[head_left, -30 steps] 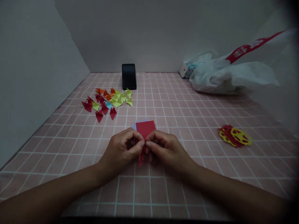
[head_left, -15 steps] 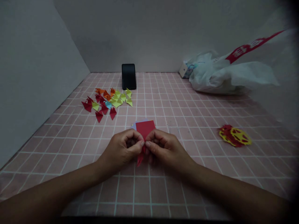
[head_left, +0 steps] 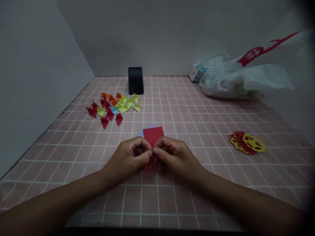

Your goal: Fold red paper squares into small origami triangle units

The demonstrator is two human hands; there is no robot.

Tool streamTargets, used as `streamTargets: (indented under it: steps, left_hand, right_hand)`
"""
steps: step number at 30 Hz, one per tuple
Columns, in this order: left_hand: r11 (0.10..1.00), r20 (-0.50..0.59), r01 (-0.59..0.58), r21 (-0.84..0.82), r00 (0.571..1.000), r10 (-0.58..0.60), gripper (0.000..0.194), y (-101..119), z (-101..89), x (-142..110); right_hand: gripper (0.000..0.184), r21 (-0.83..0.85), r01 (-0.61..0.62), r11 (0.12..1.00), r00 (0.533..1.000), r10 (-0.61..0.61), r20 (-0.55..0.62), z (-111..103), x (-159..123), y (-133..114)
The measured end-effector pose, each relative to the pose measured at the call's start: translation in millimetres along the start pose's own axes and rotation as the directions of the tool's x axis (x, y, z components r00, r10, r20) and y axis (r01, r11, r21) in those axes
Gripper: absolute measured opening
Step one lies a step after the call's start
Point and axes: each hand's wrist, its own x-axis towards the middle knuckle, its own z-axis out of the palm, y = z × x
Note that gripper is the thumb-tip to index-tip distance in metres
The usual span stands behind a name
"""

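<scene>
Between my two hands is a small piece of folded red paper (head_left: 147, 169), its lower tip pointing down below the fingers. My left hand (head_left: 134, 152) pinches it with thumb and forefinger. My right hand (head_left: 169, 152) pinches it from the other side, the thumb tips nearly touching. Fingers hide most of the fold. Just beyond the hands lies a flat red paper square (head_left: 153, 134) on top of a lilac sheet (head_left: 141, 132), both partly covered by my fingers.
Several folded paper cranes (head_left: 119, 119) in red, orange, yellow and blue lie at the back left. A black phone (head_left: 136, 80) leans at the back. Red and yellow paper cutouts (head_left: 251, 144) lie at right. Behind them sits a white plastic bag (head_left: 228, 85) beside a small box (head_left: 194, 73).
Very little differs. My fingers have shifted slightly on the folded red paper, and its lower tip shows a bit less below my left thumb.
</scene>
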Motion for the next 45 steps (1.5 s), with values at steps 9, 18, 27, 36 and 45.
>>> streamTargets:
  steps: [9, 18, 27, 36, 45]
  left_hand:
    - [0.997, 0.017, -0.036, 0.073, 0.999, 0.035, 0.012, 5, -0.4, -2]
    - [0.994, 0.014, -0.051, 0.093, 0.999, 0.049, 0.017, 6, 1.0, -2]
    - [0.995, 0.010, -0.089, 0.042, 0.996, 0.088, 0.018, 4, -2.9, -3]
    - [0.901, -0.159, -0.311, 0.302, 0.916, 0.369, 0.029, -6, -1.5, -6]
    - [0.712, -0.101, -0.501, 0.492, 0.780, 0.618, 0.012, -6, -1.2, -3]
  right_hand:
    - [0.018, -0.050, 0.016, 0.999, 0.999, -0.018, -0.043, 0, -1, -2]
    - [0.025, 0.048, -0.017, 0.999, 0.999, 0.016, 0.032, -2, 1, 0]
    - [0.018, -0.043, 0.062, 0.997, 0.991, -0.066, -0.112, -2, 1, -1]
    - [0.015, 0.089, 0.105, 0.990, 0.967, -0.081, -0.240, 0, -2, -1]
    - [0.017, 0.062, 0.148, 0.987, 0.950, -0.125, -0.287, 1, -5, -3]
